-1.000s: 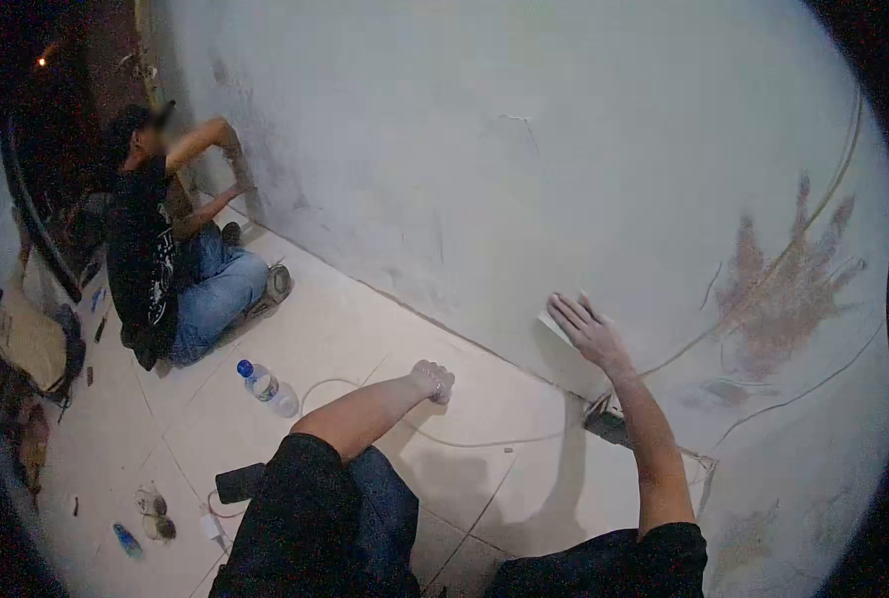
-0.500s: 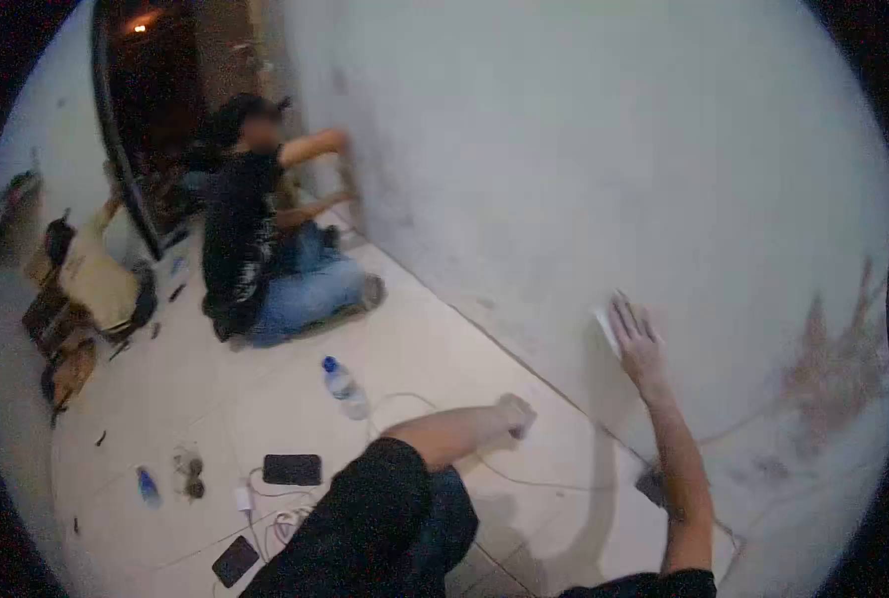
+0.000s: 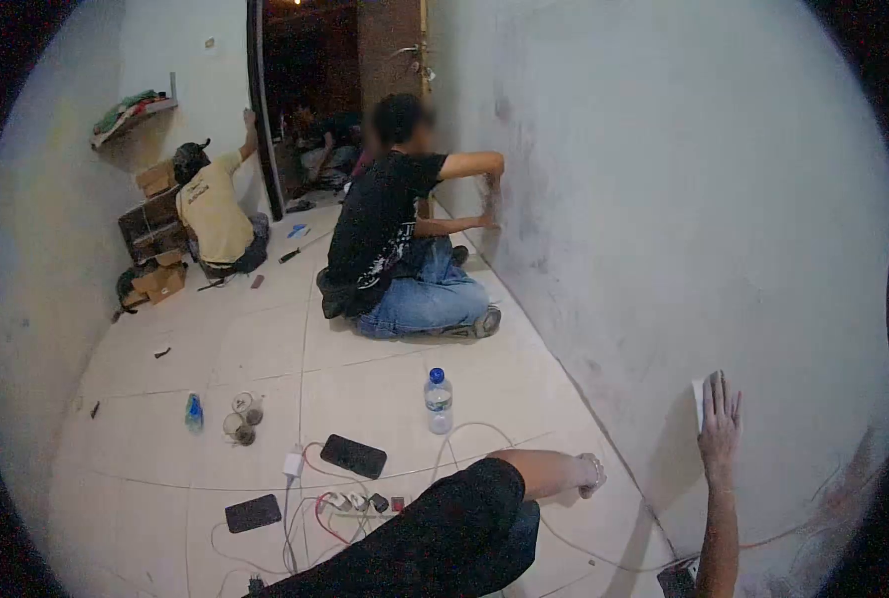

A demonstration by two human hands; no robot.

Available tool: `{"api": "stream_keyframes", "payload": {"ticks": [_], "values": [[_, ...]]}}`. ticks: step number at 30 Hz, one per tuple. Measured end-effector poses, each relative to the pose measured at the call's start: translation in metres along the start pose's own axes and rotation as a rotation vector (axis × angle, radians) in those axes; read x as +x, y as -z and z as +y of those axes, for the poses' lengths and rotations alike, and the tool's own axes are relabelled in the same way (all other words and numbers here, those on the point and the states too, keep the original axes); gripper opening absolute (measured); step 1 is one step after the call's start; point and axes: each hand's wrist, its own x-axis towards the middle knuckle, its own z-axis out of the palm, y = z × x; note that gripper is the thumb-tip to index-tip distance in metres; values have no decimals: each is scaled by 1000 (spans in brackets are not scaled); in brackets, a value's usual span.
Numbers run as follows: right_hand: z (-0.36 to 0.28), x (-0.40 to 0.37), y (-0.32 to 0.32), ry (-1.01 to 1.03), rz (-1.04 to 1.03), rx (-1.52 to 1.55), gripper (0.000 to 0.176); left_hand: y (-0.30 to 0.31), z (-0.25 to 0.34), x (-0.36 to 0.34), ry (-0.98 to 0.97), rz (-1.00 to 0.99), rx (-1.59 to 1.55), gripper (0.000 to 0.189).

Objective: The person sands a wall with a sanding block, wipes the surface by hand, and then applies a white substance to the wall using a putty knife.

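Observation:
My right hand [image 3: 720, 431] presses a white flat piece [image 3: 700, 403] against the grey-white wall [image 3: 654, 199], fingers pointing up and partly covering it. Low near the foot of the wall is my left hand [image 3: 591, 476], its fingers curled closed; what they hold, if anything, is too small to make out. The left forearm comes out of a black sleeve. Dark smudges and reddish-brown stains mark the wall. A clear water bottle with a blue cap [image 3: 439, 401] stands on the tiles to the left of my left hand.
A person in black [image 3: 380, 219] sits by the wall, hands on it. Another in yellow [image 3: 215, 214] is near boxes [image 3: 155, 231] and the doorway. Phones [image 3: 353, 456], a power strip [image 3: 350, 512], cables, small jars [image 3: 244, 419] and a blue item [image 3: 194, 413] lie on the floor.
The view has swung left, so the room appears further right. My right hand is lower on the wall, still with the white piece. My left hand stays low, closed.

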Motion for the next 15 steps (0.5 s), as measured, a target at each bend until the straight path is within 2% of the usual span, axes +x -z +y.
{"api": "stream_keyframes", "payload": {"ticks": [3, 6, 7, 10, 13, 14, 15], "values": [[0, 1, 4, -29, -35, 82, 61, 3, 6, -3, 59, -2, -8, 31], [15, -55, -12, 64, -63, 69, 61, -51, -16, 39, -158, 107, -8, 37], [20, -80, -15, 116, -168, -31, 58, -28, -6, 18, -48, 29, 11, 40], [24, -147, -39, 285, -136, -107, 55, -25, -15, 24, -42, -68, -6, 35], [18, -159, -56, 356, -157, -152, 51, -4, -9, -3, -22, -27, -24, 29], [10, -147, -66, 308, -96, -71, 49, -36, -27, 12, -145, 212, -148, 27], [6, -122, -49, 251, -53, 4, 48, -50, -24, 15, -163, 280, -189, 24]]}}
